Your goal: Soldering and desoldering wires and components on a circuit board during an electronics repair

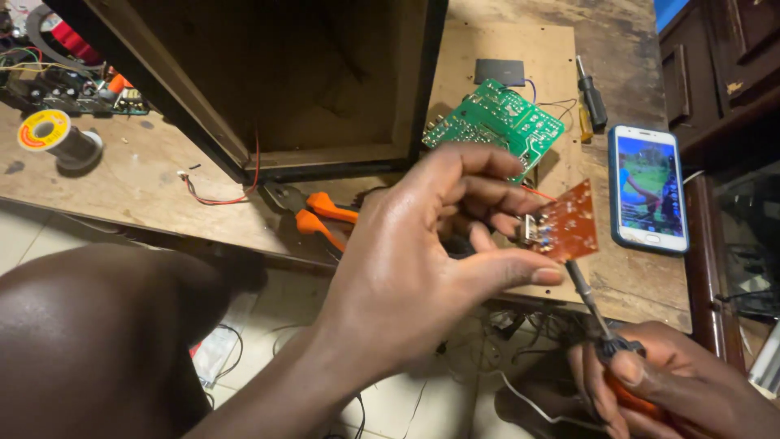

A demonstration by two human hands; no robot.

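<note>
Where the worn wooden worktop (154,191) reaches its far left edge, one spool of grey solder wire with a yellow-and-red end label (57,138) lies on its side, with a tangle of wired electronic parts (69,85) at its twelve o'clock. Next comes one open dark wooden cabinet box (309,81); its hollow looks bare, and a thin red wire (231,191) trails from its lower edge. At the box's six o'clock lies one pair of orange-handled pliers (313,215). The left hand (422,260) is partly curled, thumb and fingertips pinching one small reddish-brown circuit board (569,221), held above the worktop's near edge. At that board's twelve o'clock rests one green circuit board (496,122). The right hand (658,390), at five o'clock from the small board, is closed around one orange-handled screwdriver (589,297) whose tip meets the board's lower edge. A second, dark-handled screwdriver (591,97) lies beyond, and one white smartphone with a lit screen (648,189) lies rightmost.
</note>
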